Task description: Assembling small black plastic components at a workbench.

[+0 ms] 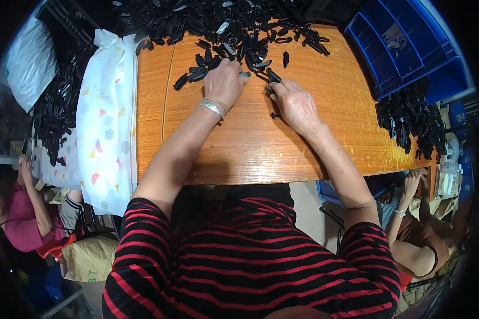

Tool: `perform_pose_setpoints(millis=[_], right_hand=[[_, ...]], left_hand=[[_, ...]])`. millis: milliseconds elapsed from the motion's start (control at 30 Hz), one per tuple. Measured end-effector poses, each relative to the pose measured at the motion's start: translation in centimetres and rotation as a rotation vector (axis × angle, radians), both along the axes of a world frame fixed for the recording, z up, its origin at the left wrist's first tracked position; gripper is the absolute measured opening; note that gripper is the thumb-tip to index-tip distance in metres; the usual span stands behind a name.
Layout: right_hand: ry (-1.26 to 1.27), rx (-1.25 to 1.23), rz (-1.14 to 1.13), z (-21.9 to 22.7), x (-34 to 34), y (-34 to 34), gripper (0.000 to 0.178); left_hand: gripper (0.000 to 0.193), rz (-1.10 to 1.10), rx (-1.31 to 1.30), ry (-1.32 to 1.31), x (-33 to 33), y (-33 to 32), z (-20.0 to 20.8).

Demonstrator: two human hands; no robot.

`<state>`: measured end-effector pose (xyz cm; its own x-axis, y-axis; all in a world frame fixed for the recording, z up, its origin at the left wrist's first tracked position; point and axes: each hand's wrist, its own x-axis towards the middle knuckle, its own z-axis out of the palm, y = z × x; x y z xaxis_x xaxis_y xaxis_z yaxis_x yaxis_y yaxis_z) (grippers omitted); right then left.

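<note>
A large heap of small black clip-like plastic parts (197, 21) spreads across the far side of the wooden table (261, 149). At the heap's near edge is my left hand (223, 85), its fingers bent down among loose parts. A greyish piece shows by its thumb, but the fingertips are hidden and I cannot make out what they hold. To its right, my right hand (295, 106) is closed with thumb and fingers on a small black clip-like part (273, 76). A tiny black piece (274, 115) lies on the wood beside that hand.
Patterned white sheeting (109, 122) covers the table's left side, with more black parts (53, 106) beyond it. A blue plastic bin (410, 42) stands at the far right, above another heap (410, 119). One person sits at each side: a purple sleeve (26, 228) and a braceleted arm (404, 212).
</note>
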<state>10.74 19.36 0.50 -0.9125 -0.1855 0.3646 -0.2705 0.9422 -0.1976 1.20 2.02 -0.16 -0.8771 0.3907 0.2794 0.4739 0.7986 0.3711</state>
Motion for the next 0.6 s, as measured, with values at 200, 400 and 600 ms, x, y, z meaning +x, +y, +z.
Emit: perform_pose_setpoints(millis=[200, 400, 600], right_hand=[[0.090, -0.202, 0.188, -0.1, -0.1, -3.3, 0.017], [0.053, -0.181, 0.257, -1.3, 0.5, -6.5, 0.010], [-0.028, -0.112, 0.250, 0.2, 1.7, -5.9, 0.016]], left_hand=[[0.020, -0.042, 0.298, -0.057, 0.3, -1.9, -0.8], [0.017, -0.063, 1.161, -0.656, 3.4, -4.4, -1.1], [0.020, -0.030, 1.321, -0.874, 5.4, -7.6, -0.1]])
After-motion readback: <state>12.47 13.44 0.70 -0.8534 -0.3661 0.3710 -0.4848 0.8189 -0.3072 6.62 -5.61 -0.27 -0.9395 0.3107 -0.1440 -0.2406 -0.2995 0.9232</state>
